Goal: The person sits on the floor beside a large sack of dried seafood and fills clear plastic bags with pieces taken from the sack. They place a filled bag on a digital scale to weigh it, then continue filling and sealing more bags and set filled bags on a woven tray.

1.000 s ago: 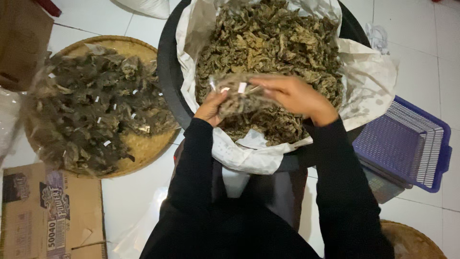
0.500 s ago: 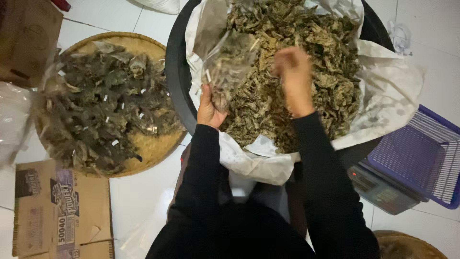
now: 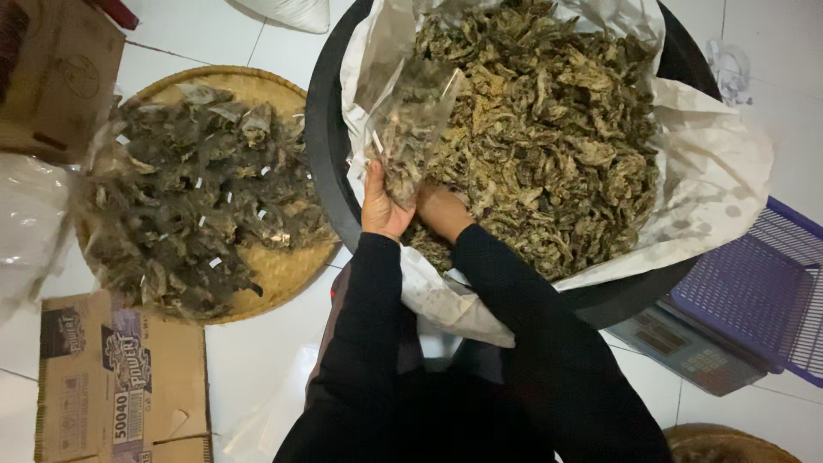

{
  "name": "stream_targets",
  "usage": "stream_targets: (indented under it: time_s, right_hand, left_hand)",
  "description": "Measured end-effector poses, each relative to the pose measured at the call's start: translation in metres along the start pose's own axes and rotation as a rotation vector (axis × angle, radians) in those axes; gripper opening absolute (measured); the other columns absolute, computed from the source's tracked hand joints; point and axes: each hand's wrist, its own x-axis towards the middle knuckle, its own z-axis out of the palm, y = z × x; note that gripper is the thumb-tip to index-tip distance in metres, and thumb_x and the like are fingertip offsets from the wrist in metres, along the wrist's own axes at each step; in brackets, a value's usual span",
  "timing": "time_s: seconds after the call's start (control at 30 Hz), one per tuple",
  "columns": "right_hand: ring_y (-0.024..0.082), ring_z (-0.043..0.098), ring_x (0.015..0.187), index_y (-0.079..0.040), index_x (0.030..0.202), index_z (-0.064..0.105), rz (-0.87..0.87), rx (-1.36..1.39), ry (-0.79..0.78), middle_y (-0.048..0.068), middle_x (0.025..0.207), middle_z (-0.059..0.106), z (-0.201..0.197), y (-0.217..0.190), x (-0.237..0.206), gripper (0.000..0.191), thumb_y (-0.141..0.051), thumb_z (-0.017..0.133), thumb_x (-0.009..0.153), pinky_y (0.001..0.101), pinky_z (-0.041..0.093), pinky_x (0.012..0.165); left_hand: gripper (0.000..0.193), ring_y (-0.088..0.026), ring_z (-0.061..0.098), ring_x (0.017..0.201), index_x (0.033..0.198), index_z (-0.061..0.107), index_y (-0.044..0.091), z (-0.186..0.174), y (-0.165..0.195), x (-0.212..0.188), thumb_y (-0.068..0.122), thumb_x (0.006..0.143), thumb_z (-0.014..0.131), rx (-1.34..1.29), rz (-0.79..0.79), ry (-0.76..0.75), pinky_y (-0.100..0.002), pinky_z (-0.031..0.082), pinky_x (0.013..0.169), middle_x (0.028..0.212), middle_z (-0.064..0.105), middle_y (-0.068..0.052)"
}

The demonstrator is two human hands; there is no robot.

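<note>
My left hand (image 3: 381,208) grips the lower edge of a small clear plastic bag (image 3: 410,129) partly filled with dried brownish leaves, holding it upright over a big black tub (image 3: 319,146). The tub is lined with white sheeting (image 3: 720,180) and heaped with dried leaves (image 3: 557,129). My right hand (image 3: 439,210) is pushed down into the leaves right beside the bag, its fingers buried and hidden. Both arms wear black sleeves.
A round woven tray (image 3: 257,90) at the left carries several filled clear bags (image 3: 189,197). Cardboard boxes lie at the lower left (image 3: 120,377) and upper left (image 3: 51,77). A purple plastic basket (image 3: 759,296) and a grey scale (image 3: 686,347) sit at the right on white floor tiles.
My right hand dropped from above the leaf heap down beside the bag and into the leaves. The left hand kept its hold on the bag, which now stands taller.
</note>
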Motion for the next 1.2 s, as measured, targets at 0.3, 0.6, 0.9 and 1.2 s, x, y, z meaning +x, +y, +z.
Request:
stream_targets:
  time_s: [0.3,0.6,0.9,1.2]
  right_hand:
    - [0.022,0.070,0.089,-0.004,0.110,0.066,0.415,0.504,0.466,0.012,0.099,0.072,-0.139,0.051,-0.078,0.013,-0.006,0.068,0.097,0.0347,0.055,0.079]
    - [0.012,0.068,0.085,-0.005,0.105,0.062,0.467,1.111,0.994,0.006,0.098,0.069,-0.216,0.062,-0.203,0.019,0.006,0.074,0.095,0.0262,0.059,0.078]
    - [0.010,0.069,0.085,-0.001,0.099,0.066,0.448,1.132,0.823,0.008,0.098,0.073,-0.179,0.023,-0.165,0.014,0.005,0.077,0.092,0.0244,0.059,0.077]
    - [0.016,0.073,0.089,0.001,0.098,0.067,0.492,1.357,0.860,0.012,0.100,0.073,-0.174,0.048,-0.176,0.011,0.006,0.075,0.092,0.0279,0.062,0.082]
  left_hand:
    - [0.067,-0.022,0.058,0.126,0.148,0.046,0.018,0.002,-0.010,0.003,0.010,0.089,0.078,0.355,-0.034,0.045,-0.044,0.053,0.103,0.141,0.056,-0.004]
    - [0.088,-0.018,0.049,0.138,0.154,0.027,0.016,0.011,-0.017,-0.001,0.006,0.087,0.083,0.672,-0.237,0.112,-0.037,0.043,0.115,0.152,0.042,-0.003]
    - [0.065,-0.018,0.065,0.119,0.143,0.054,0.005,0.039,-0.017,-0.021,0.010,0.085,0.083,0.845,-0.206,-0.072,-0.034,0.050,0.105,0.133,0.065,-0.008]
    - [0.045,-0.017,0.069,0.104,0.128,0.065,0.006,0.037,-0.016,-0.015,0.013,0.088,0.086,1.030,-0.161,-0.168,-0.035,0.056,0.091,0.121,0.068,-0.008]
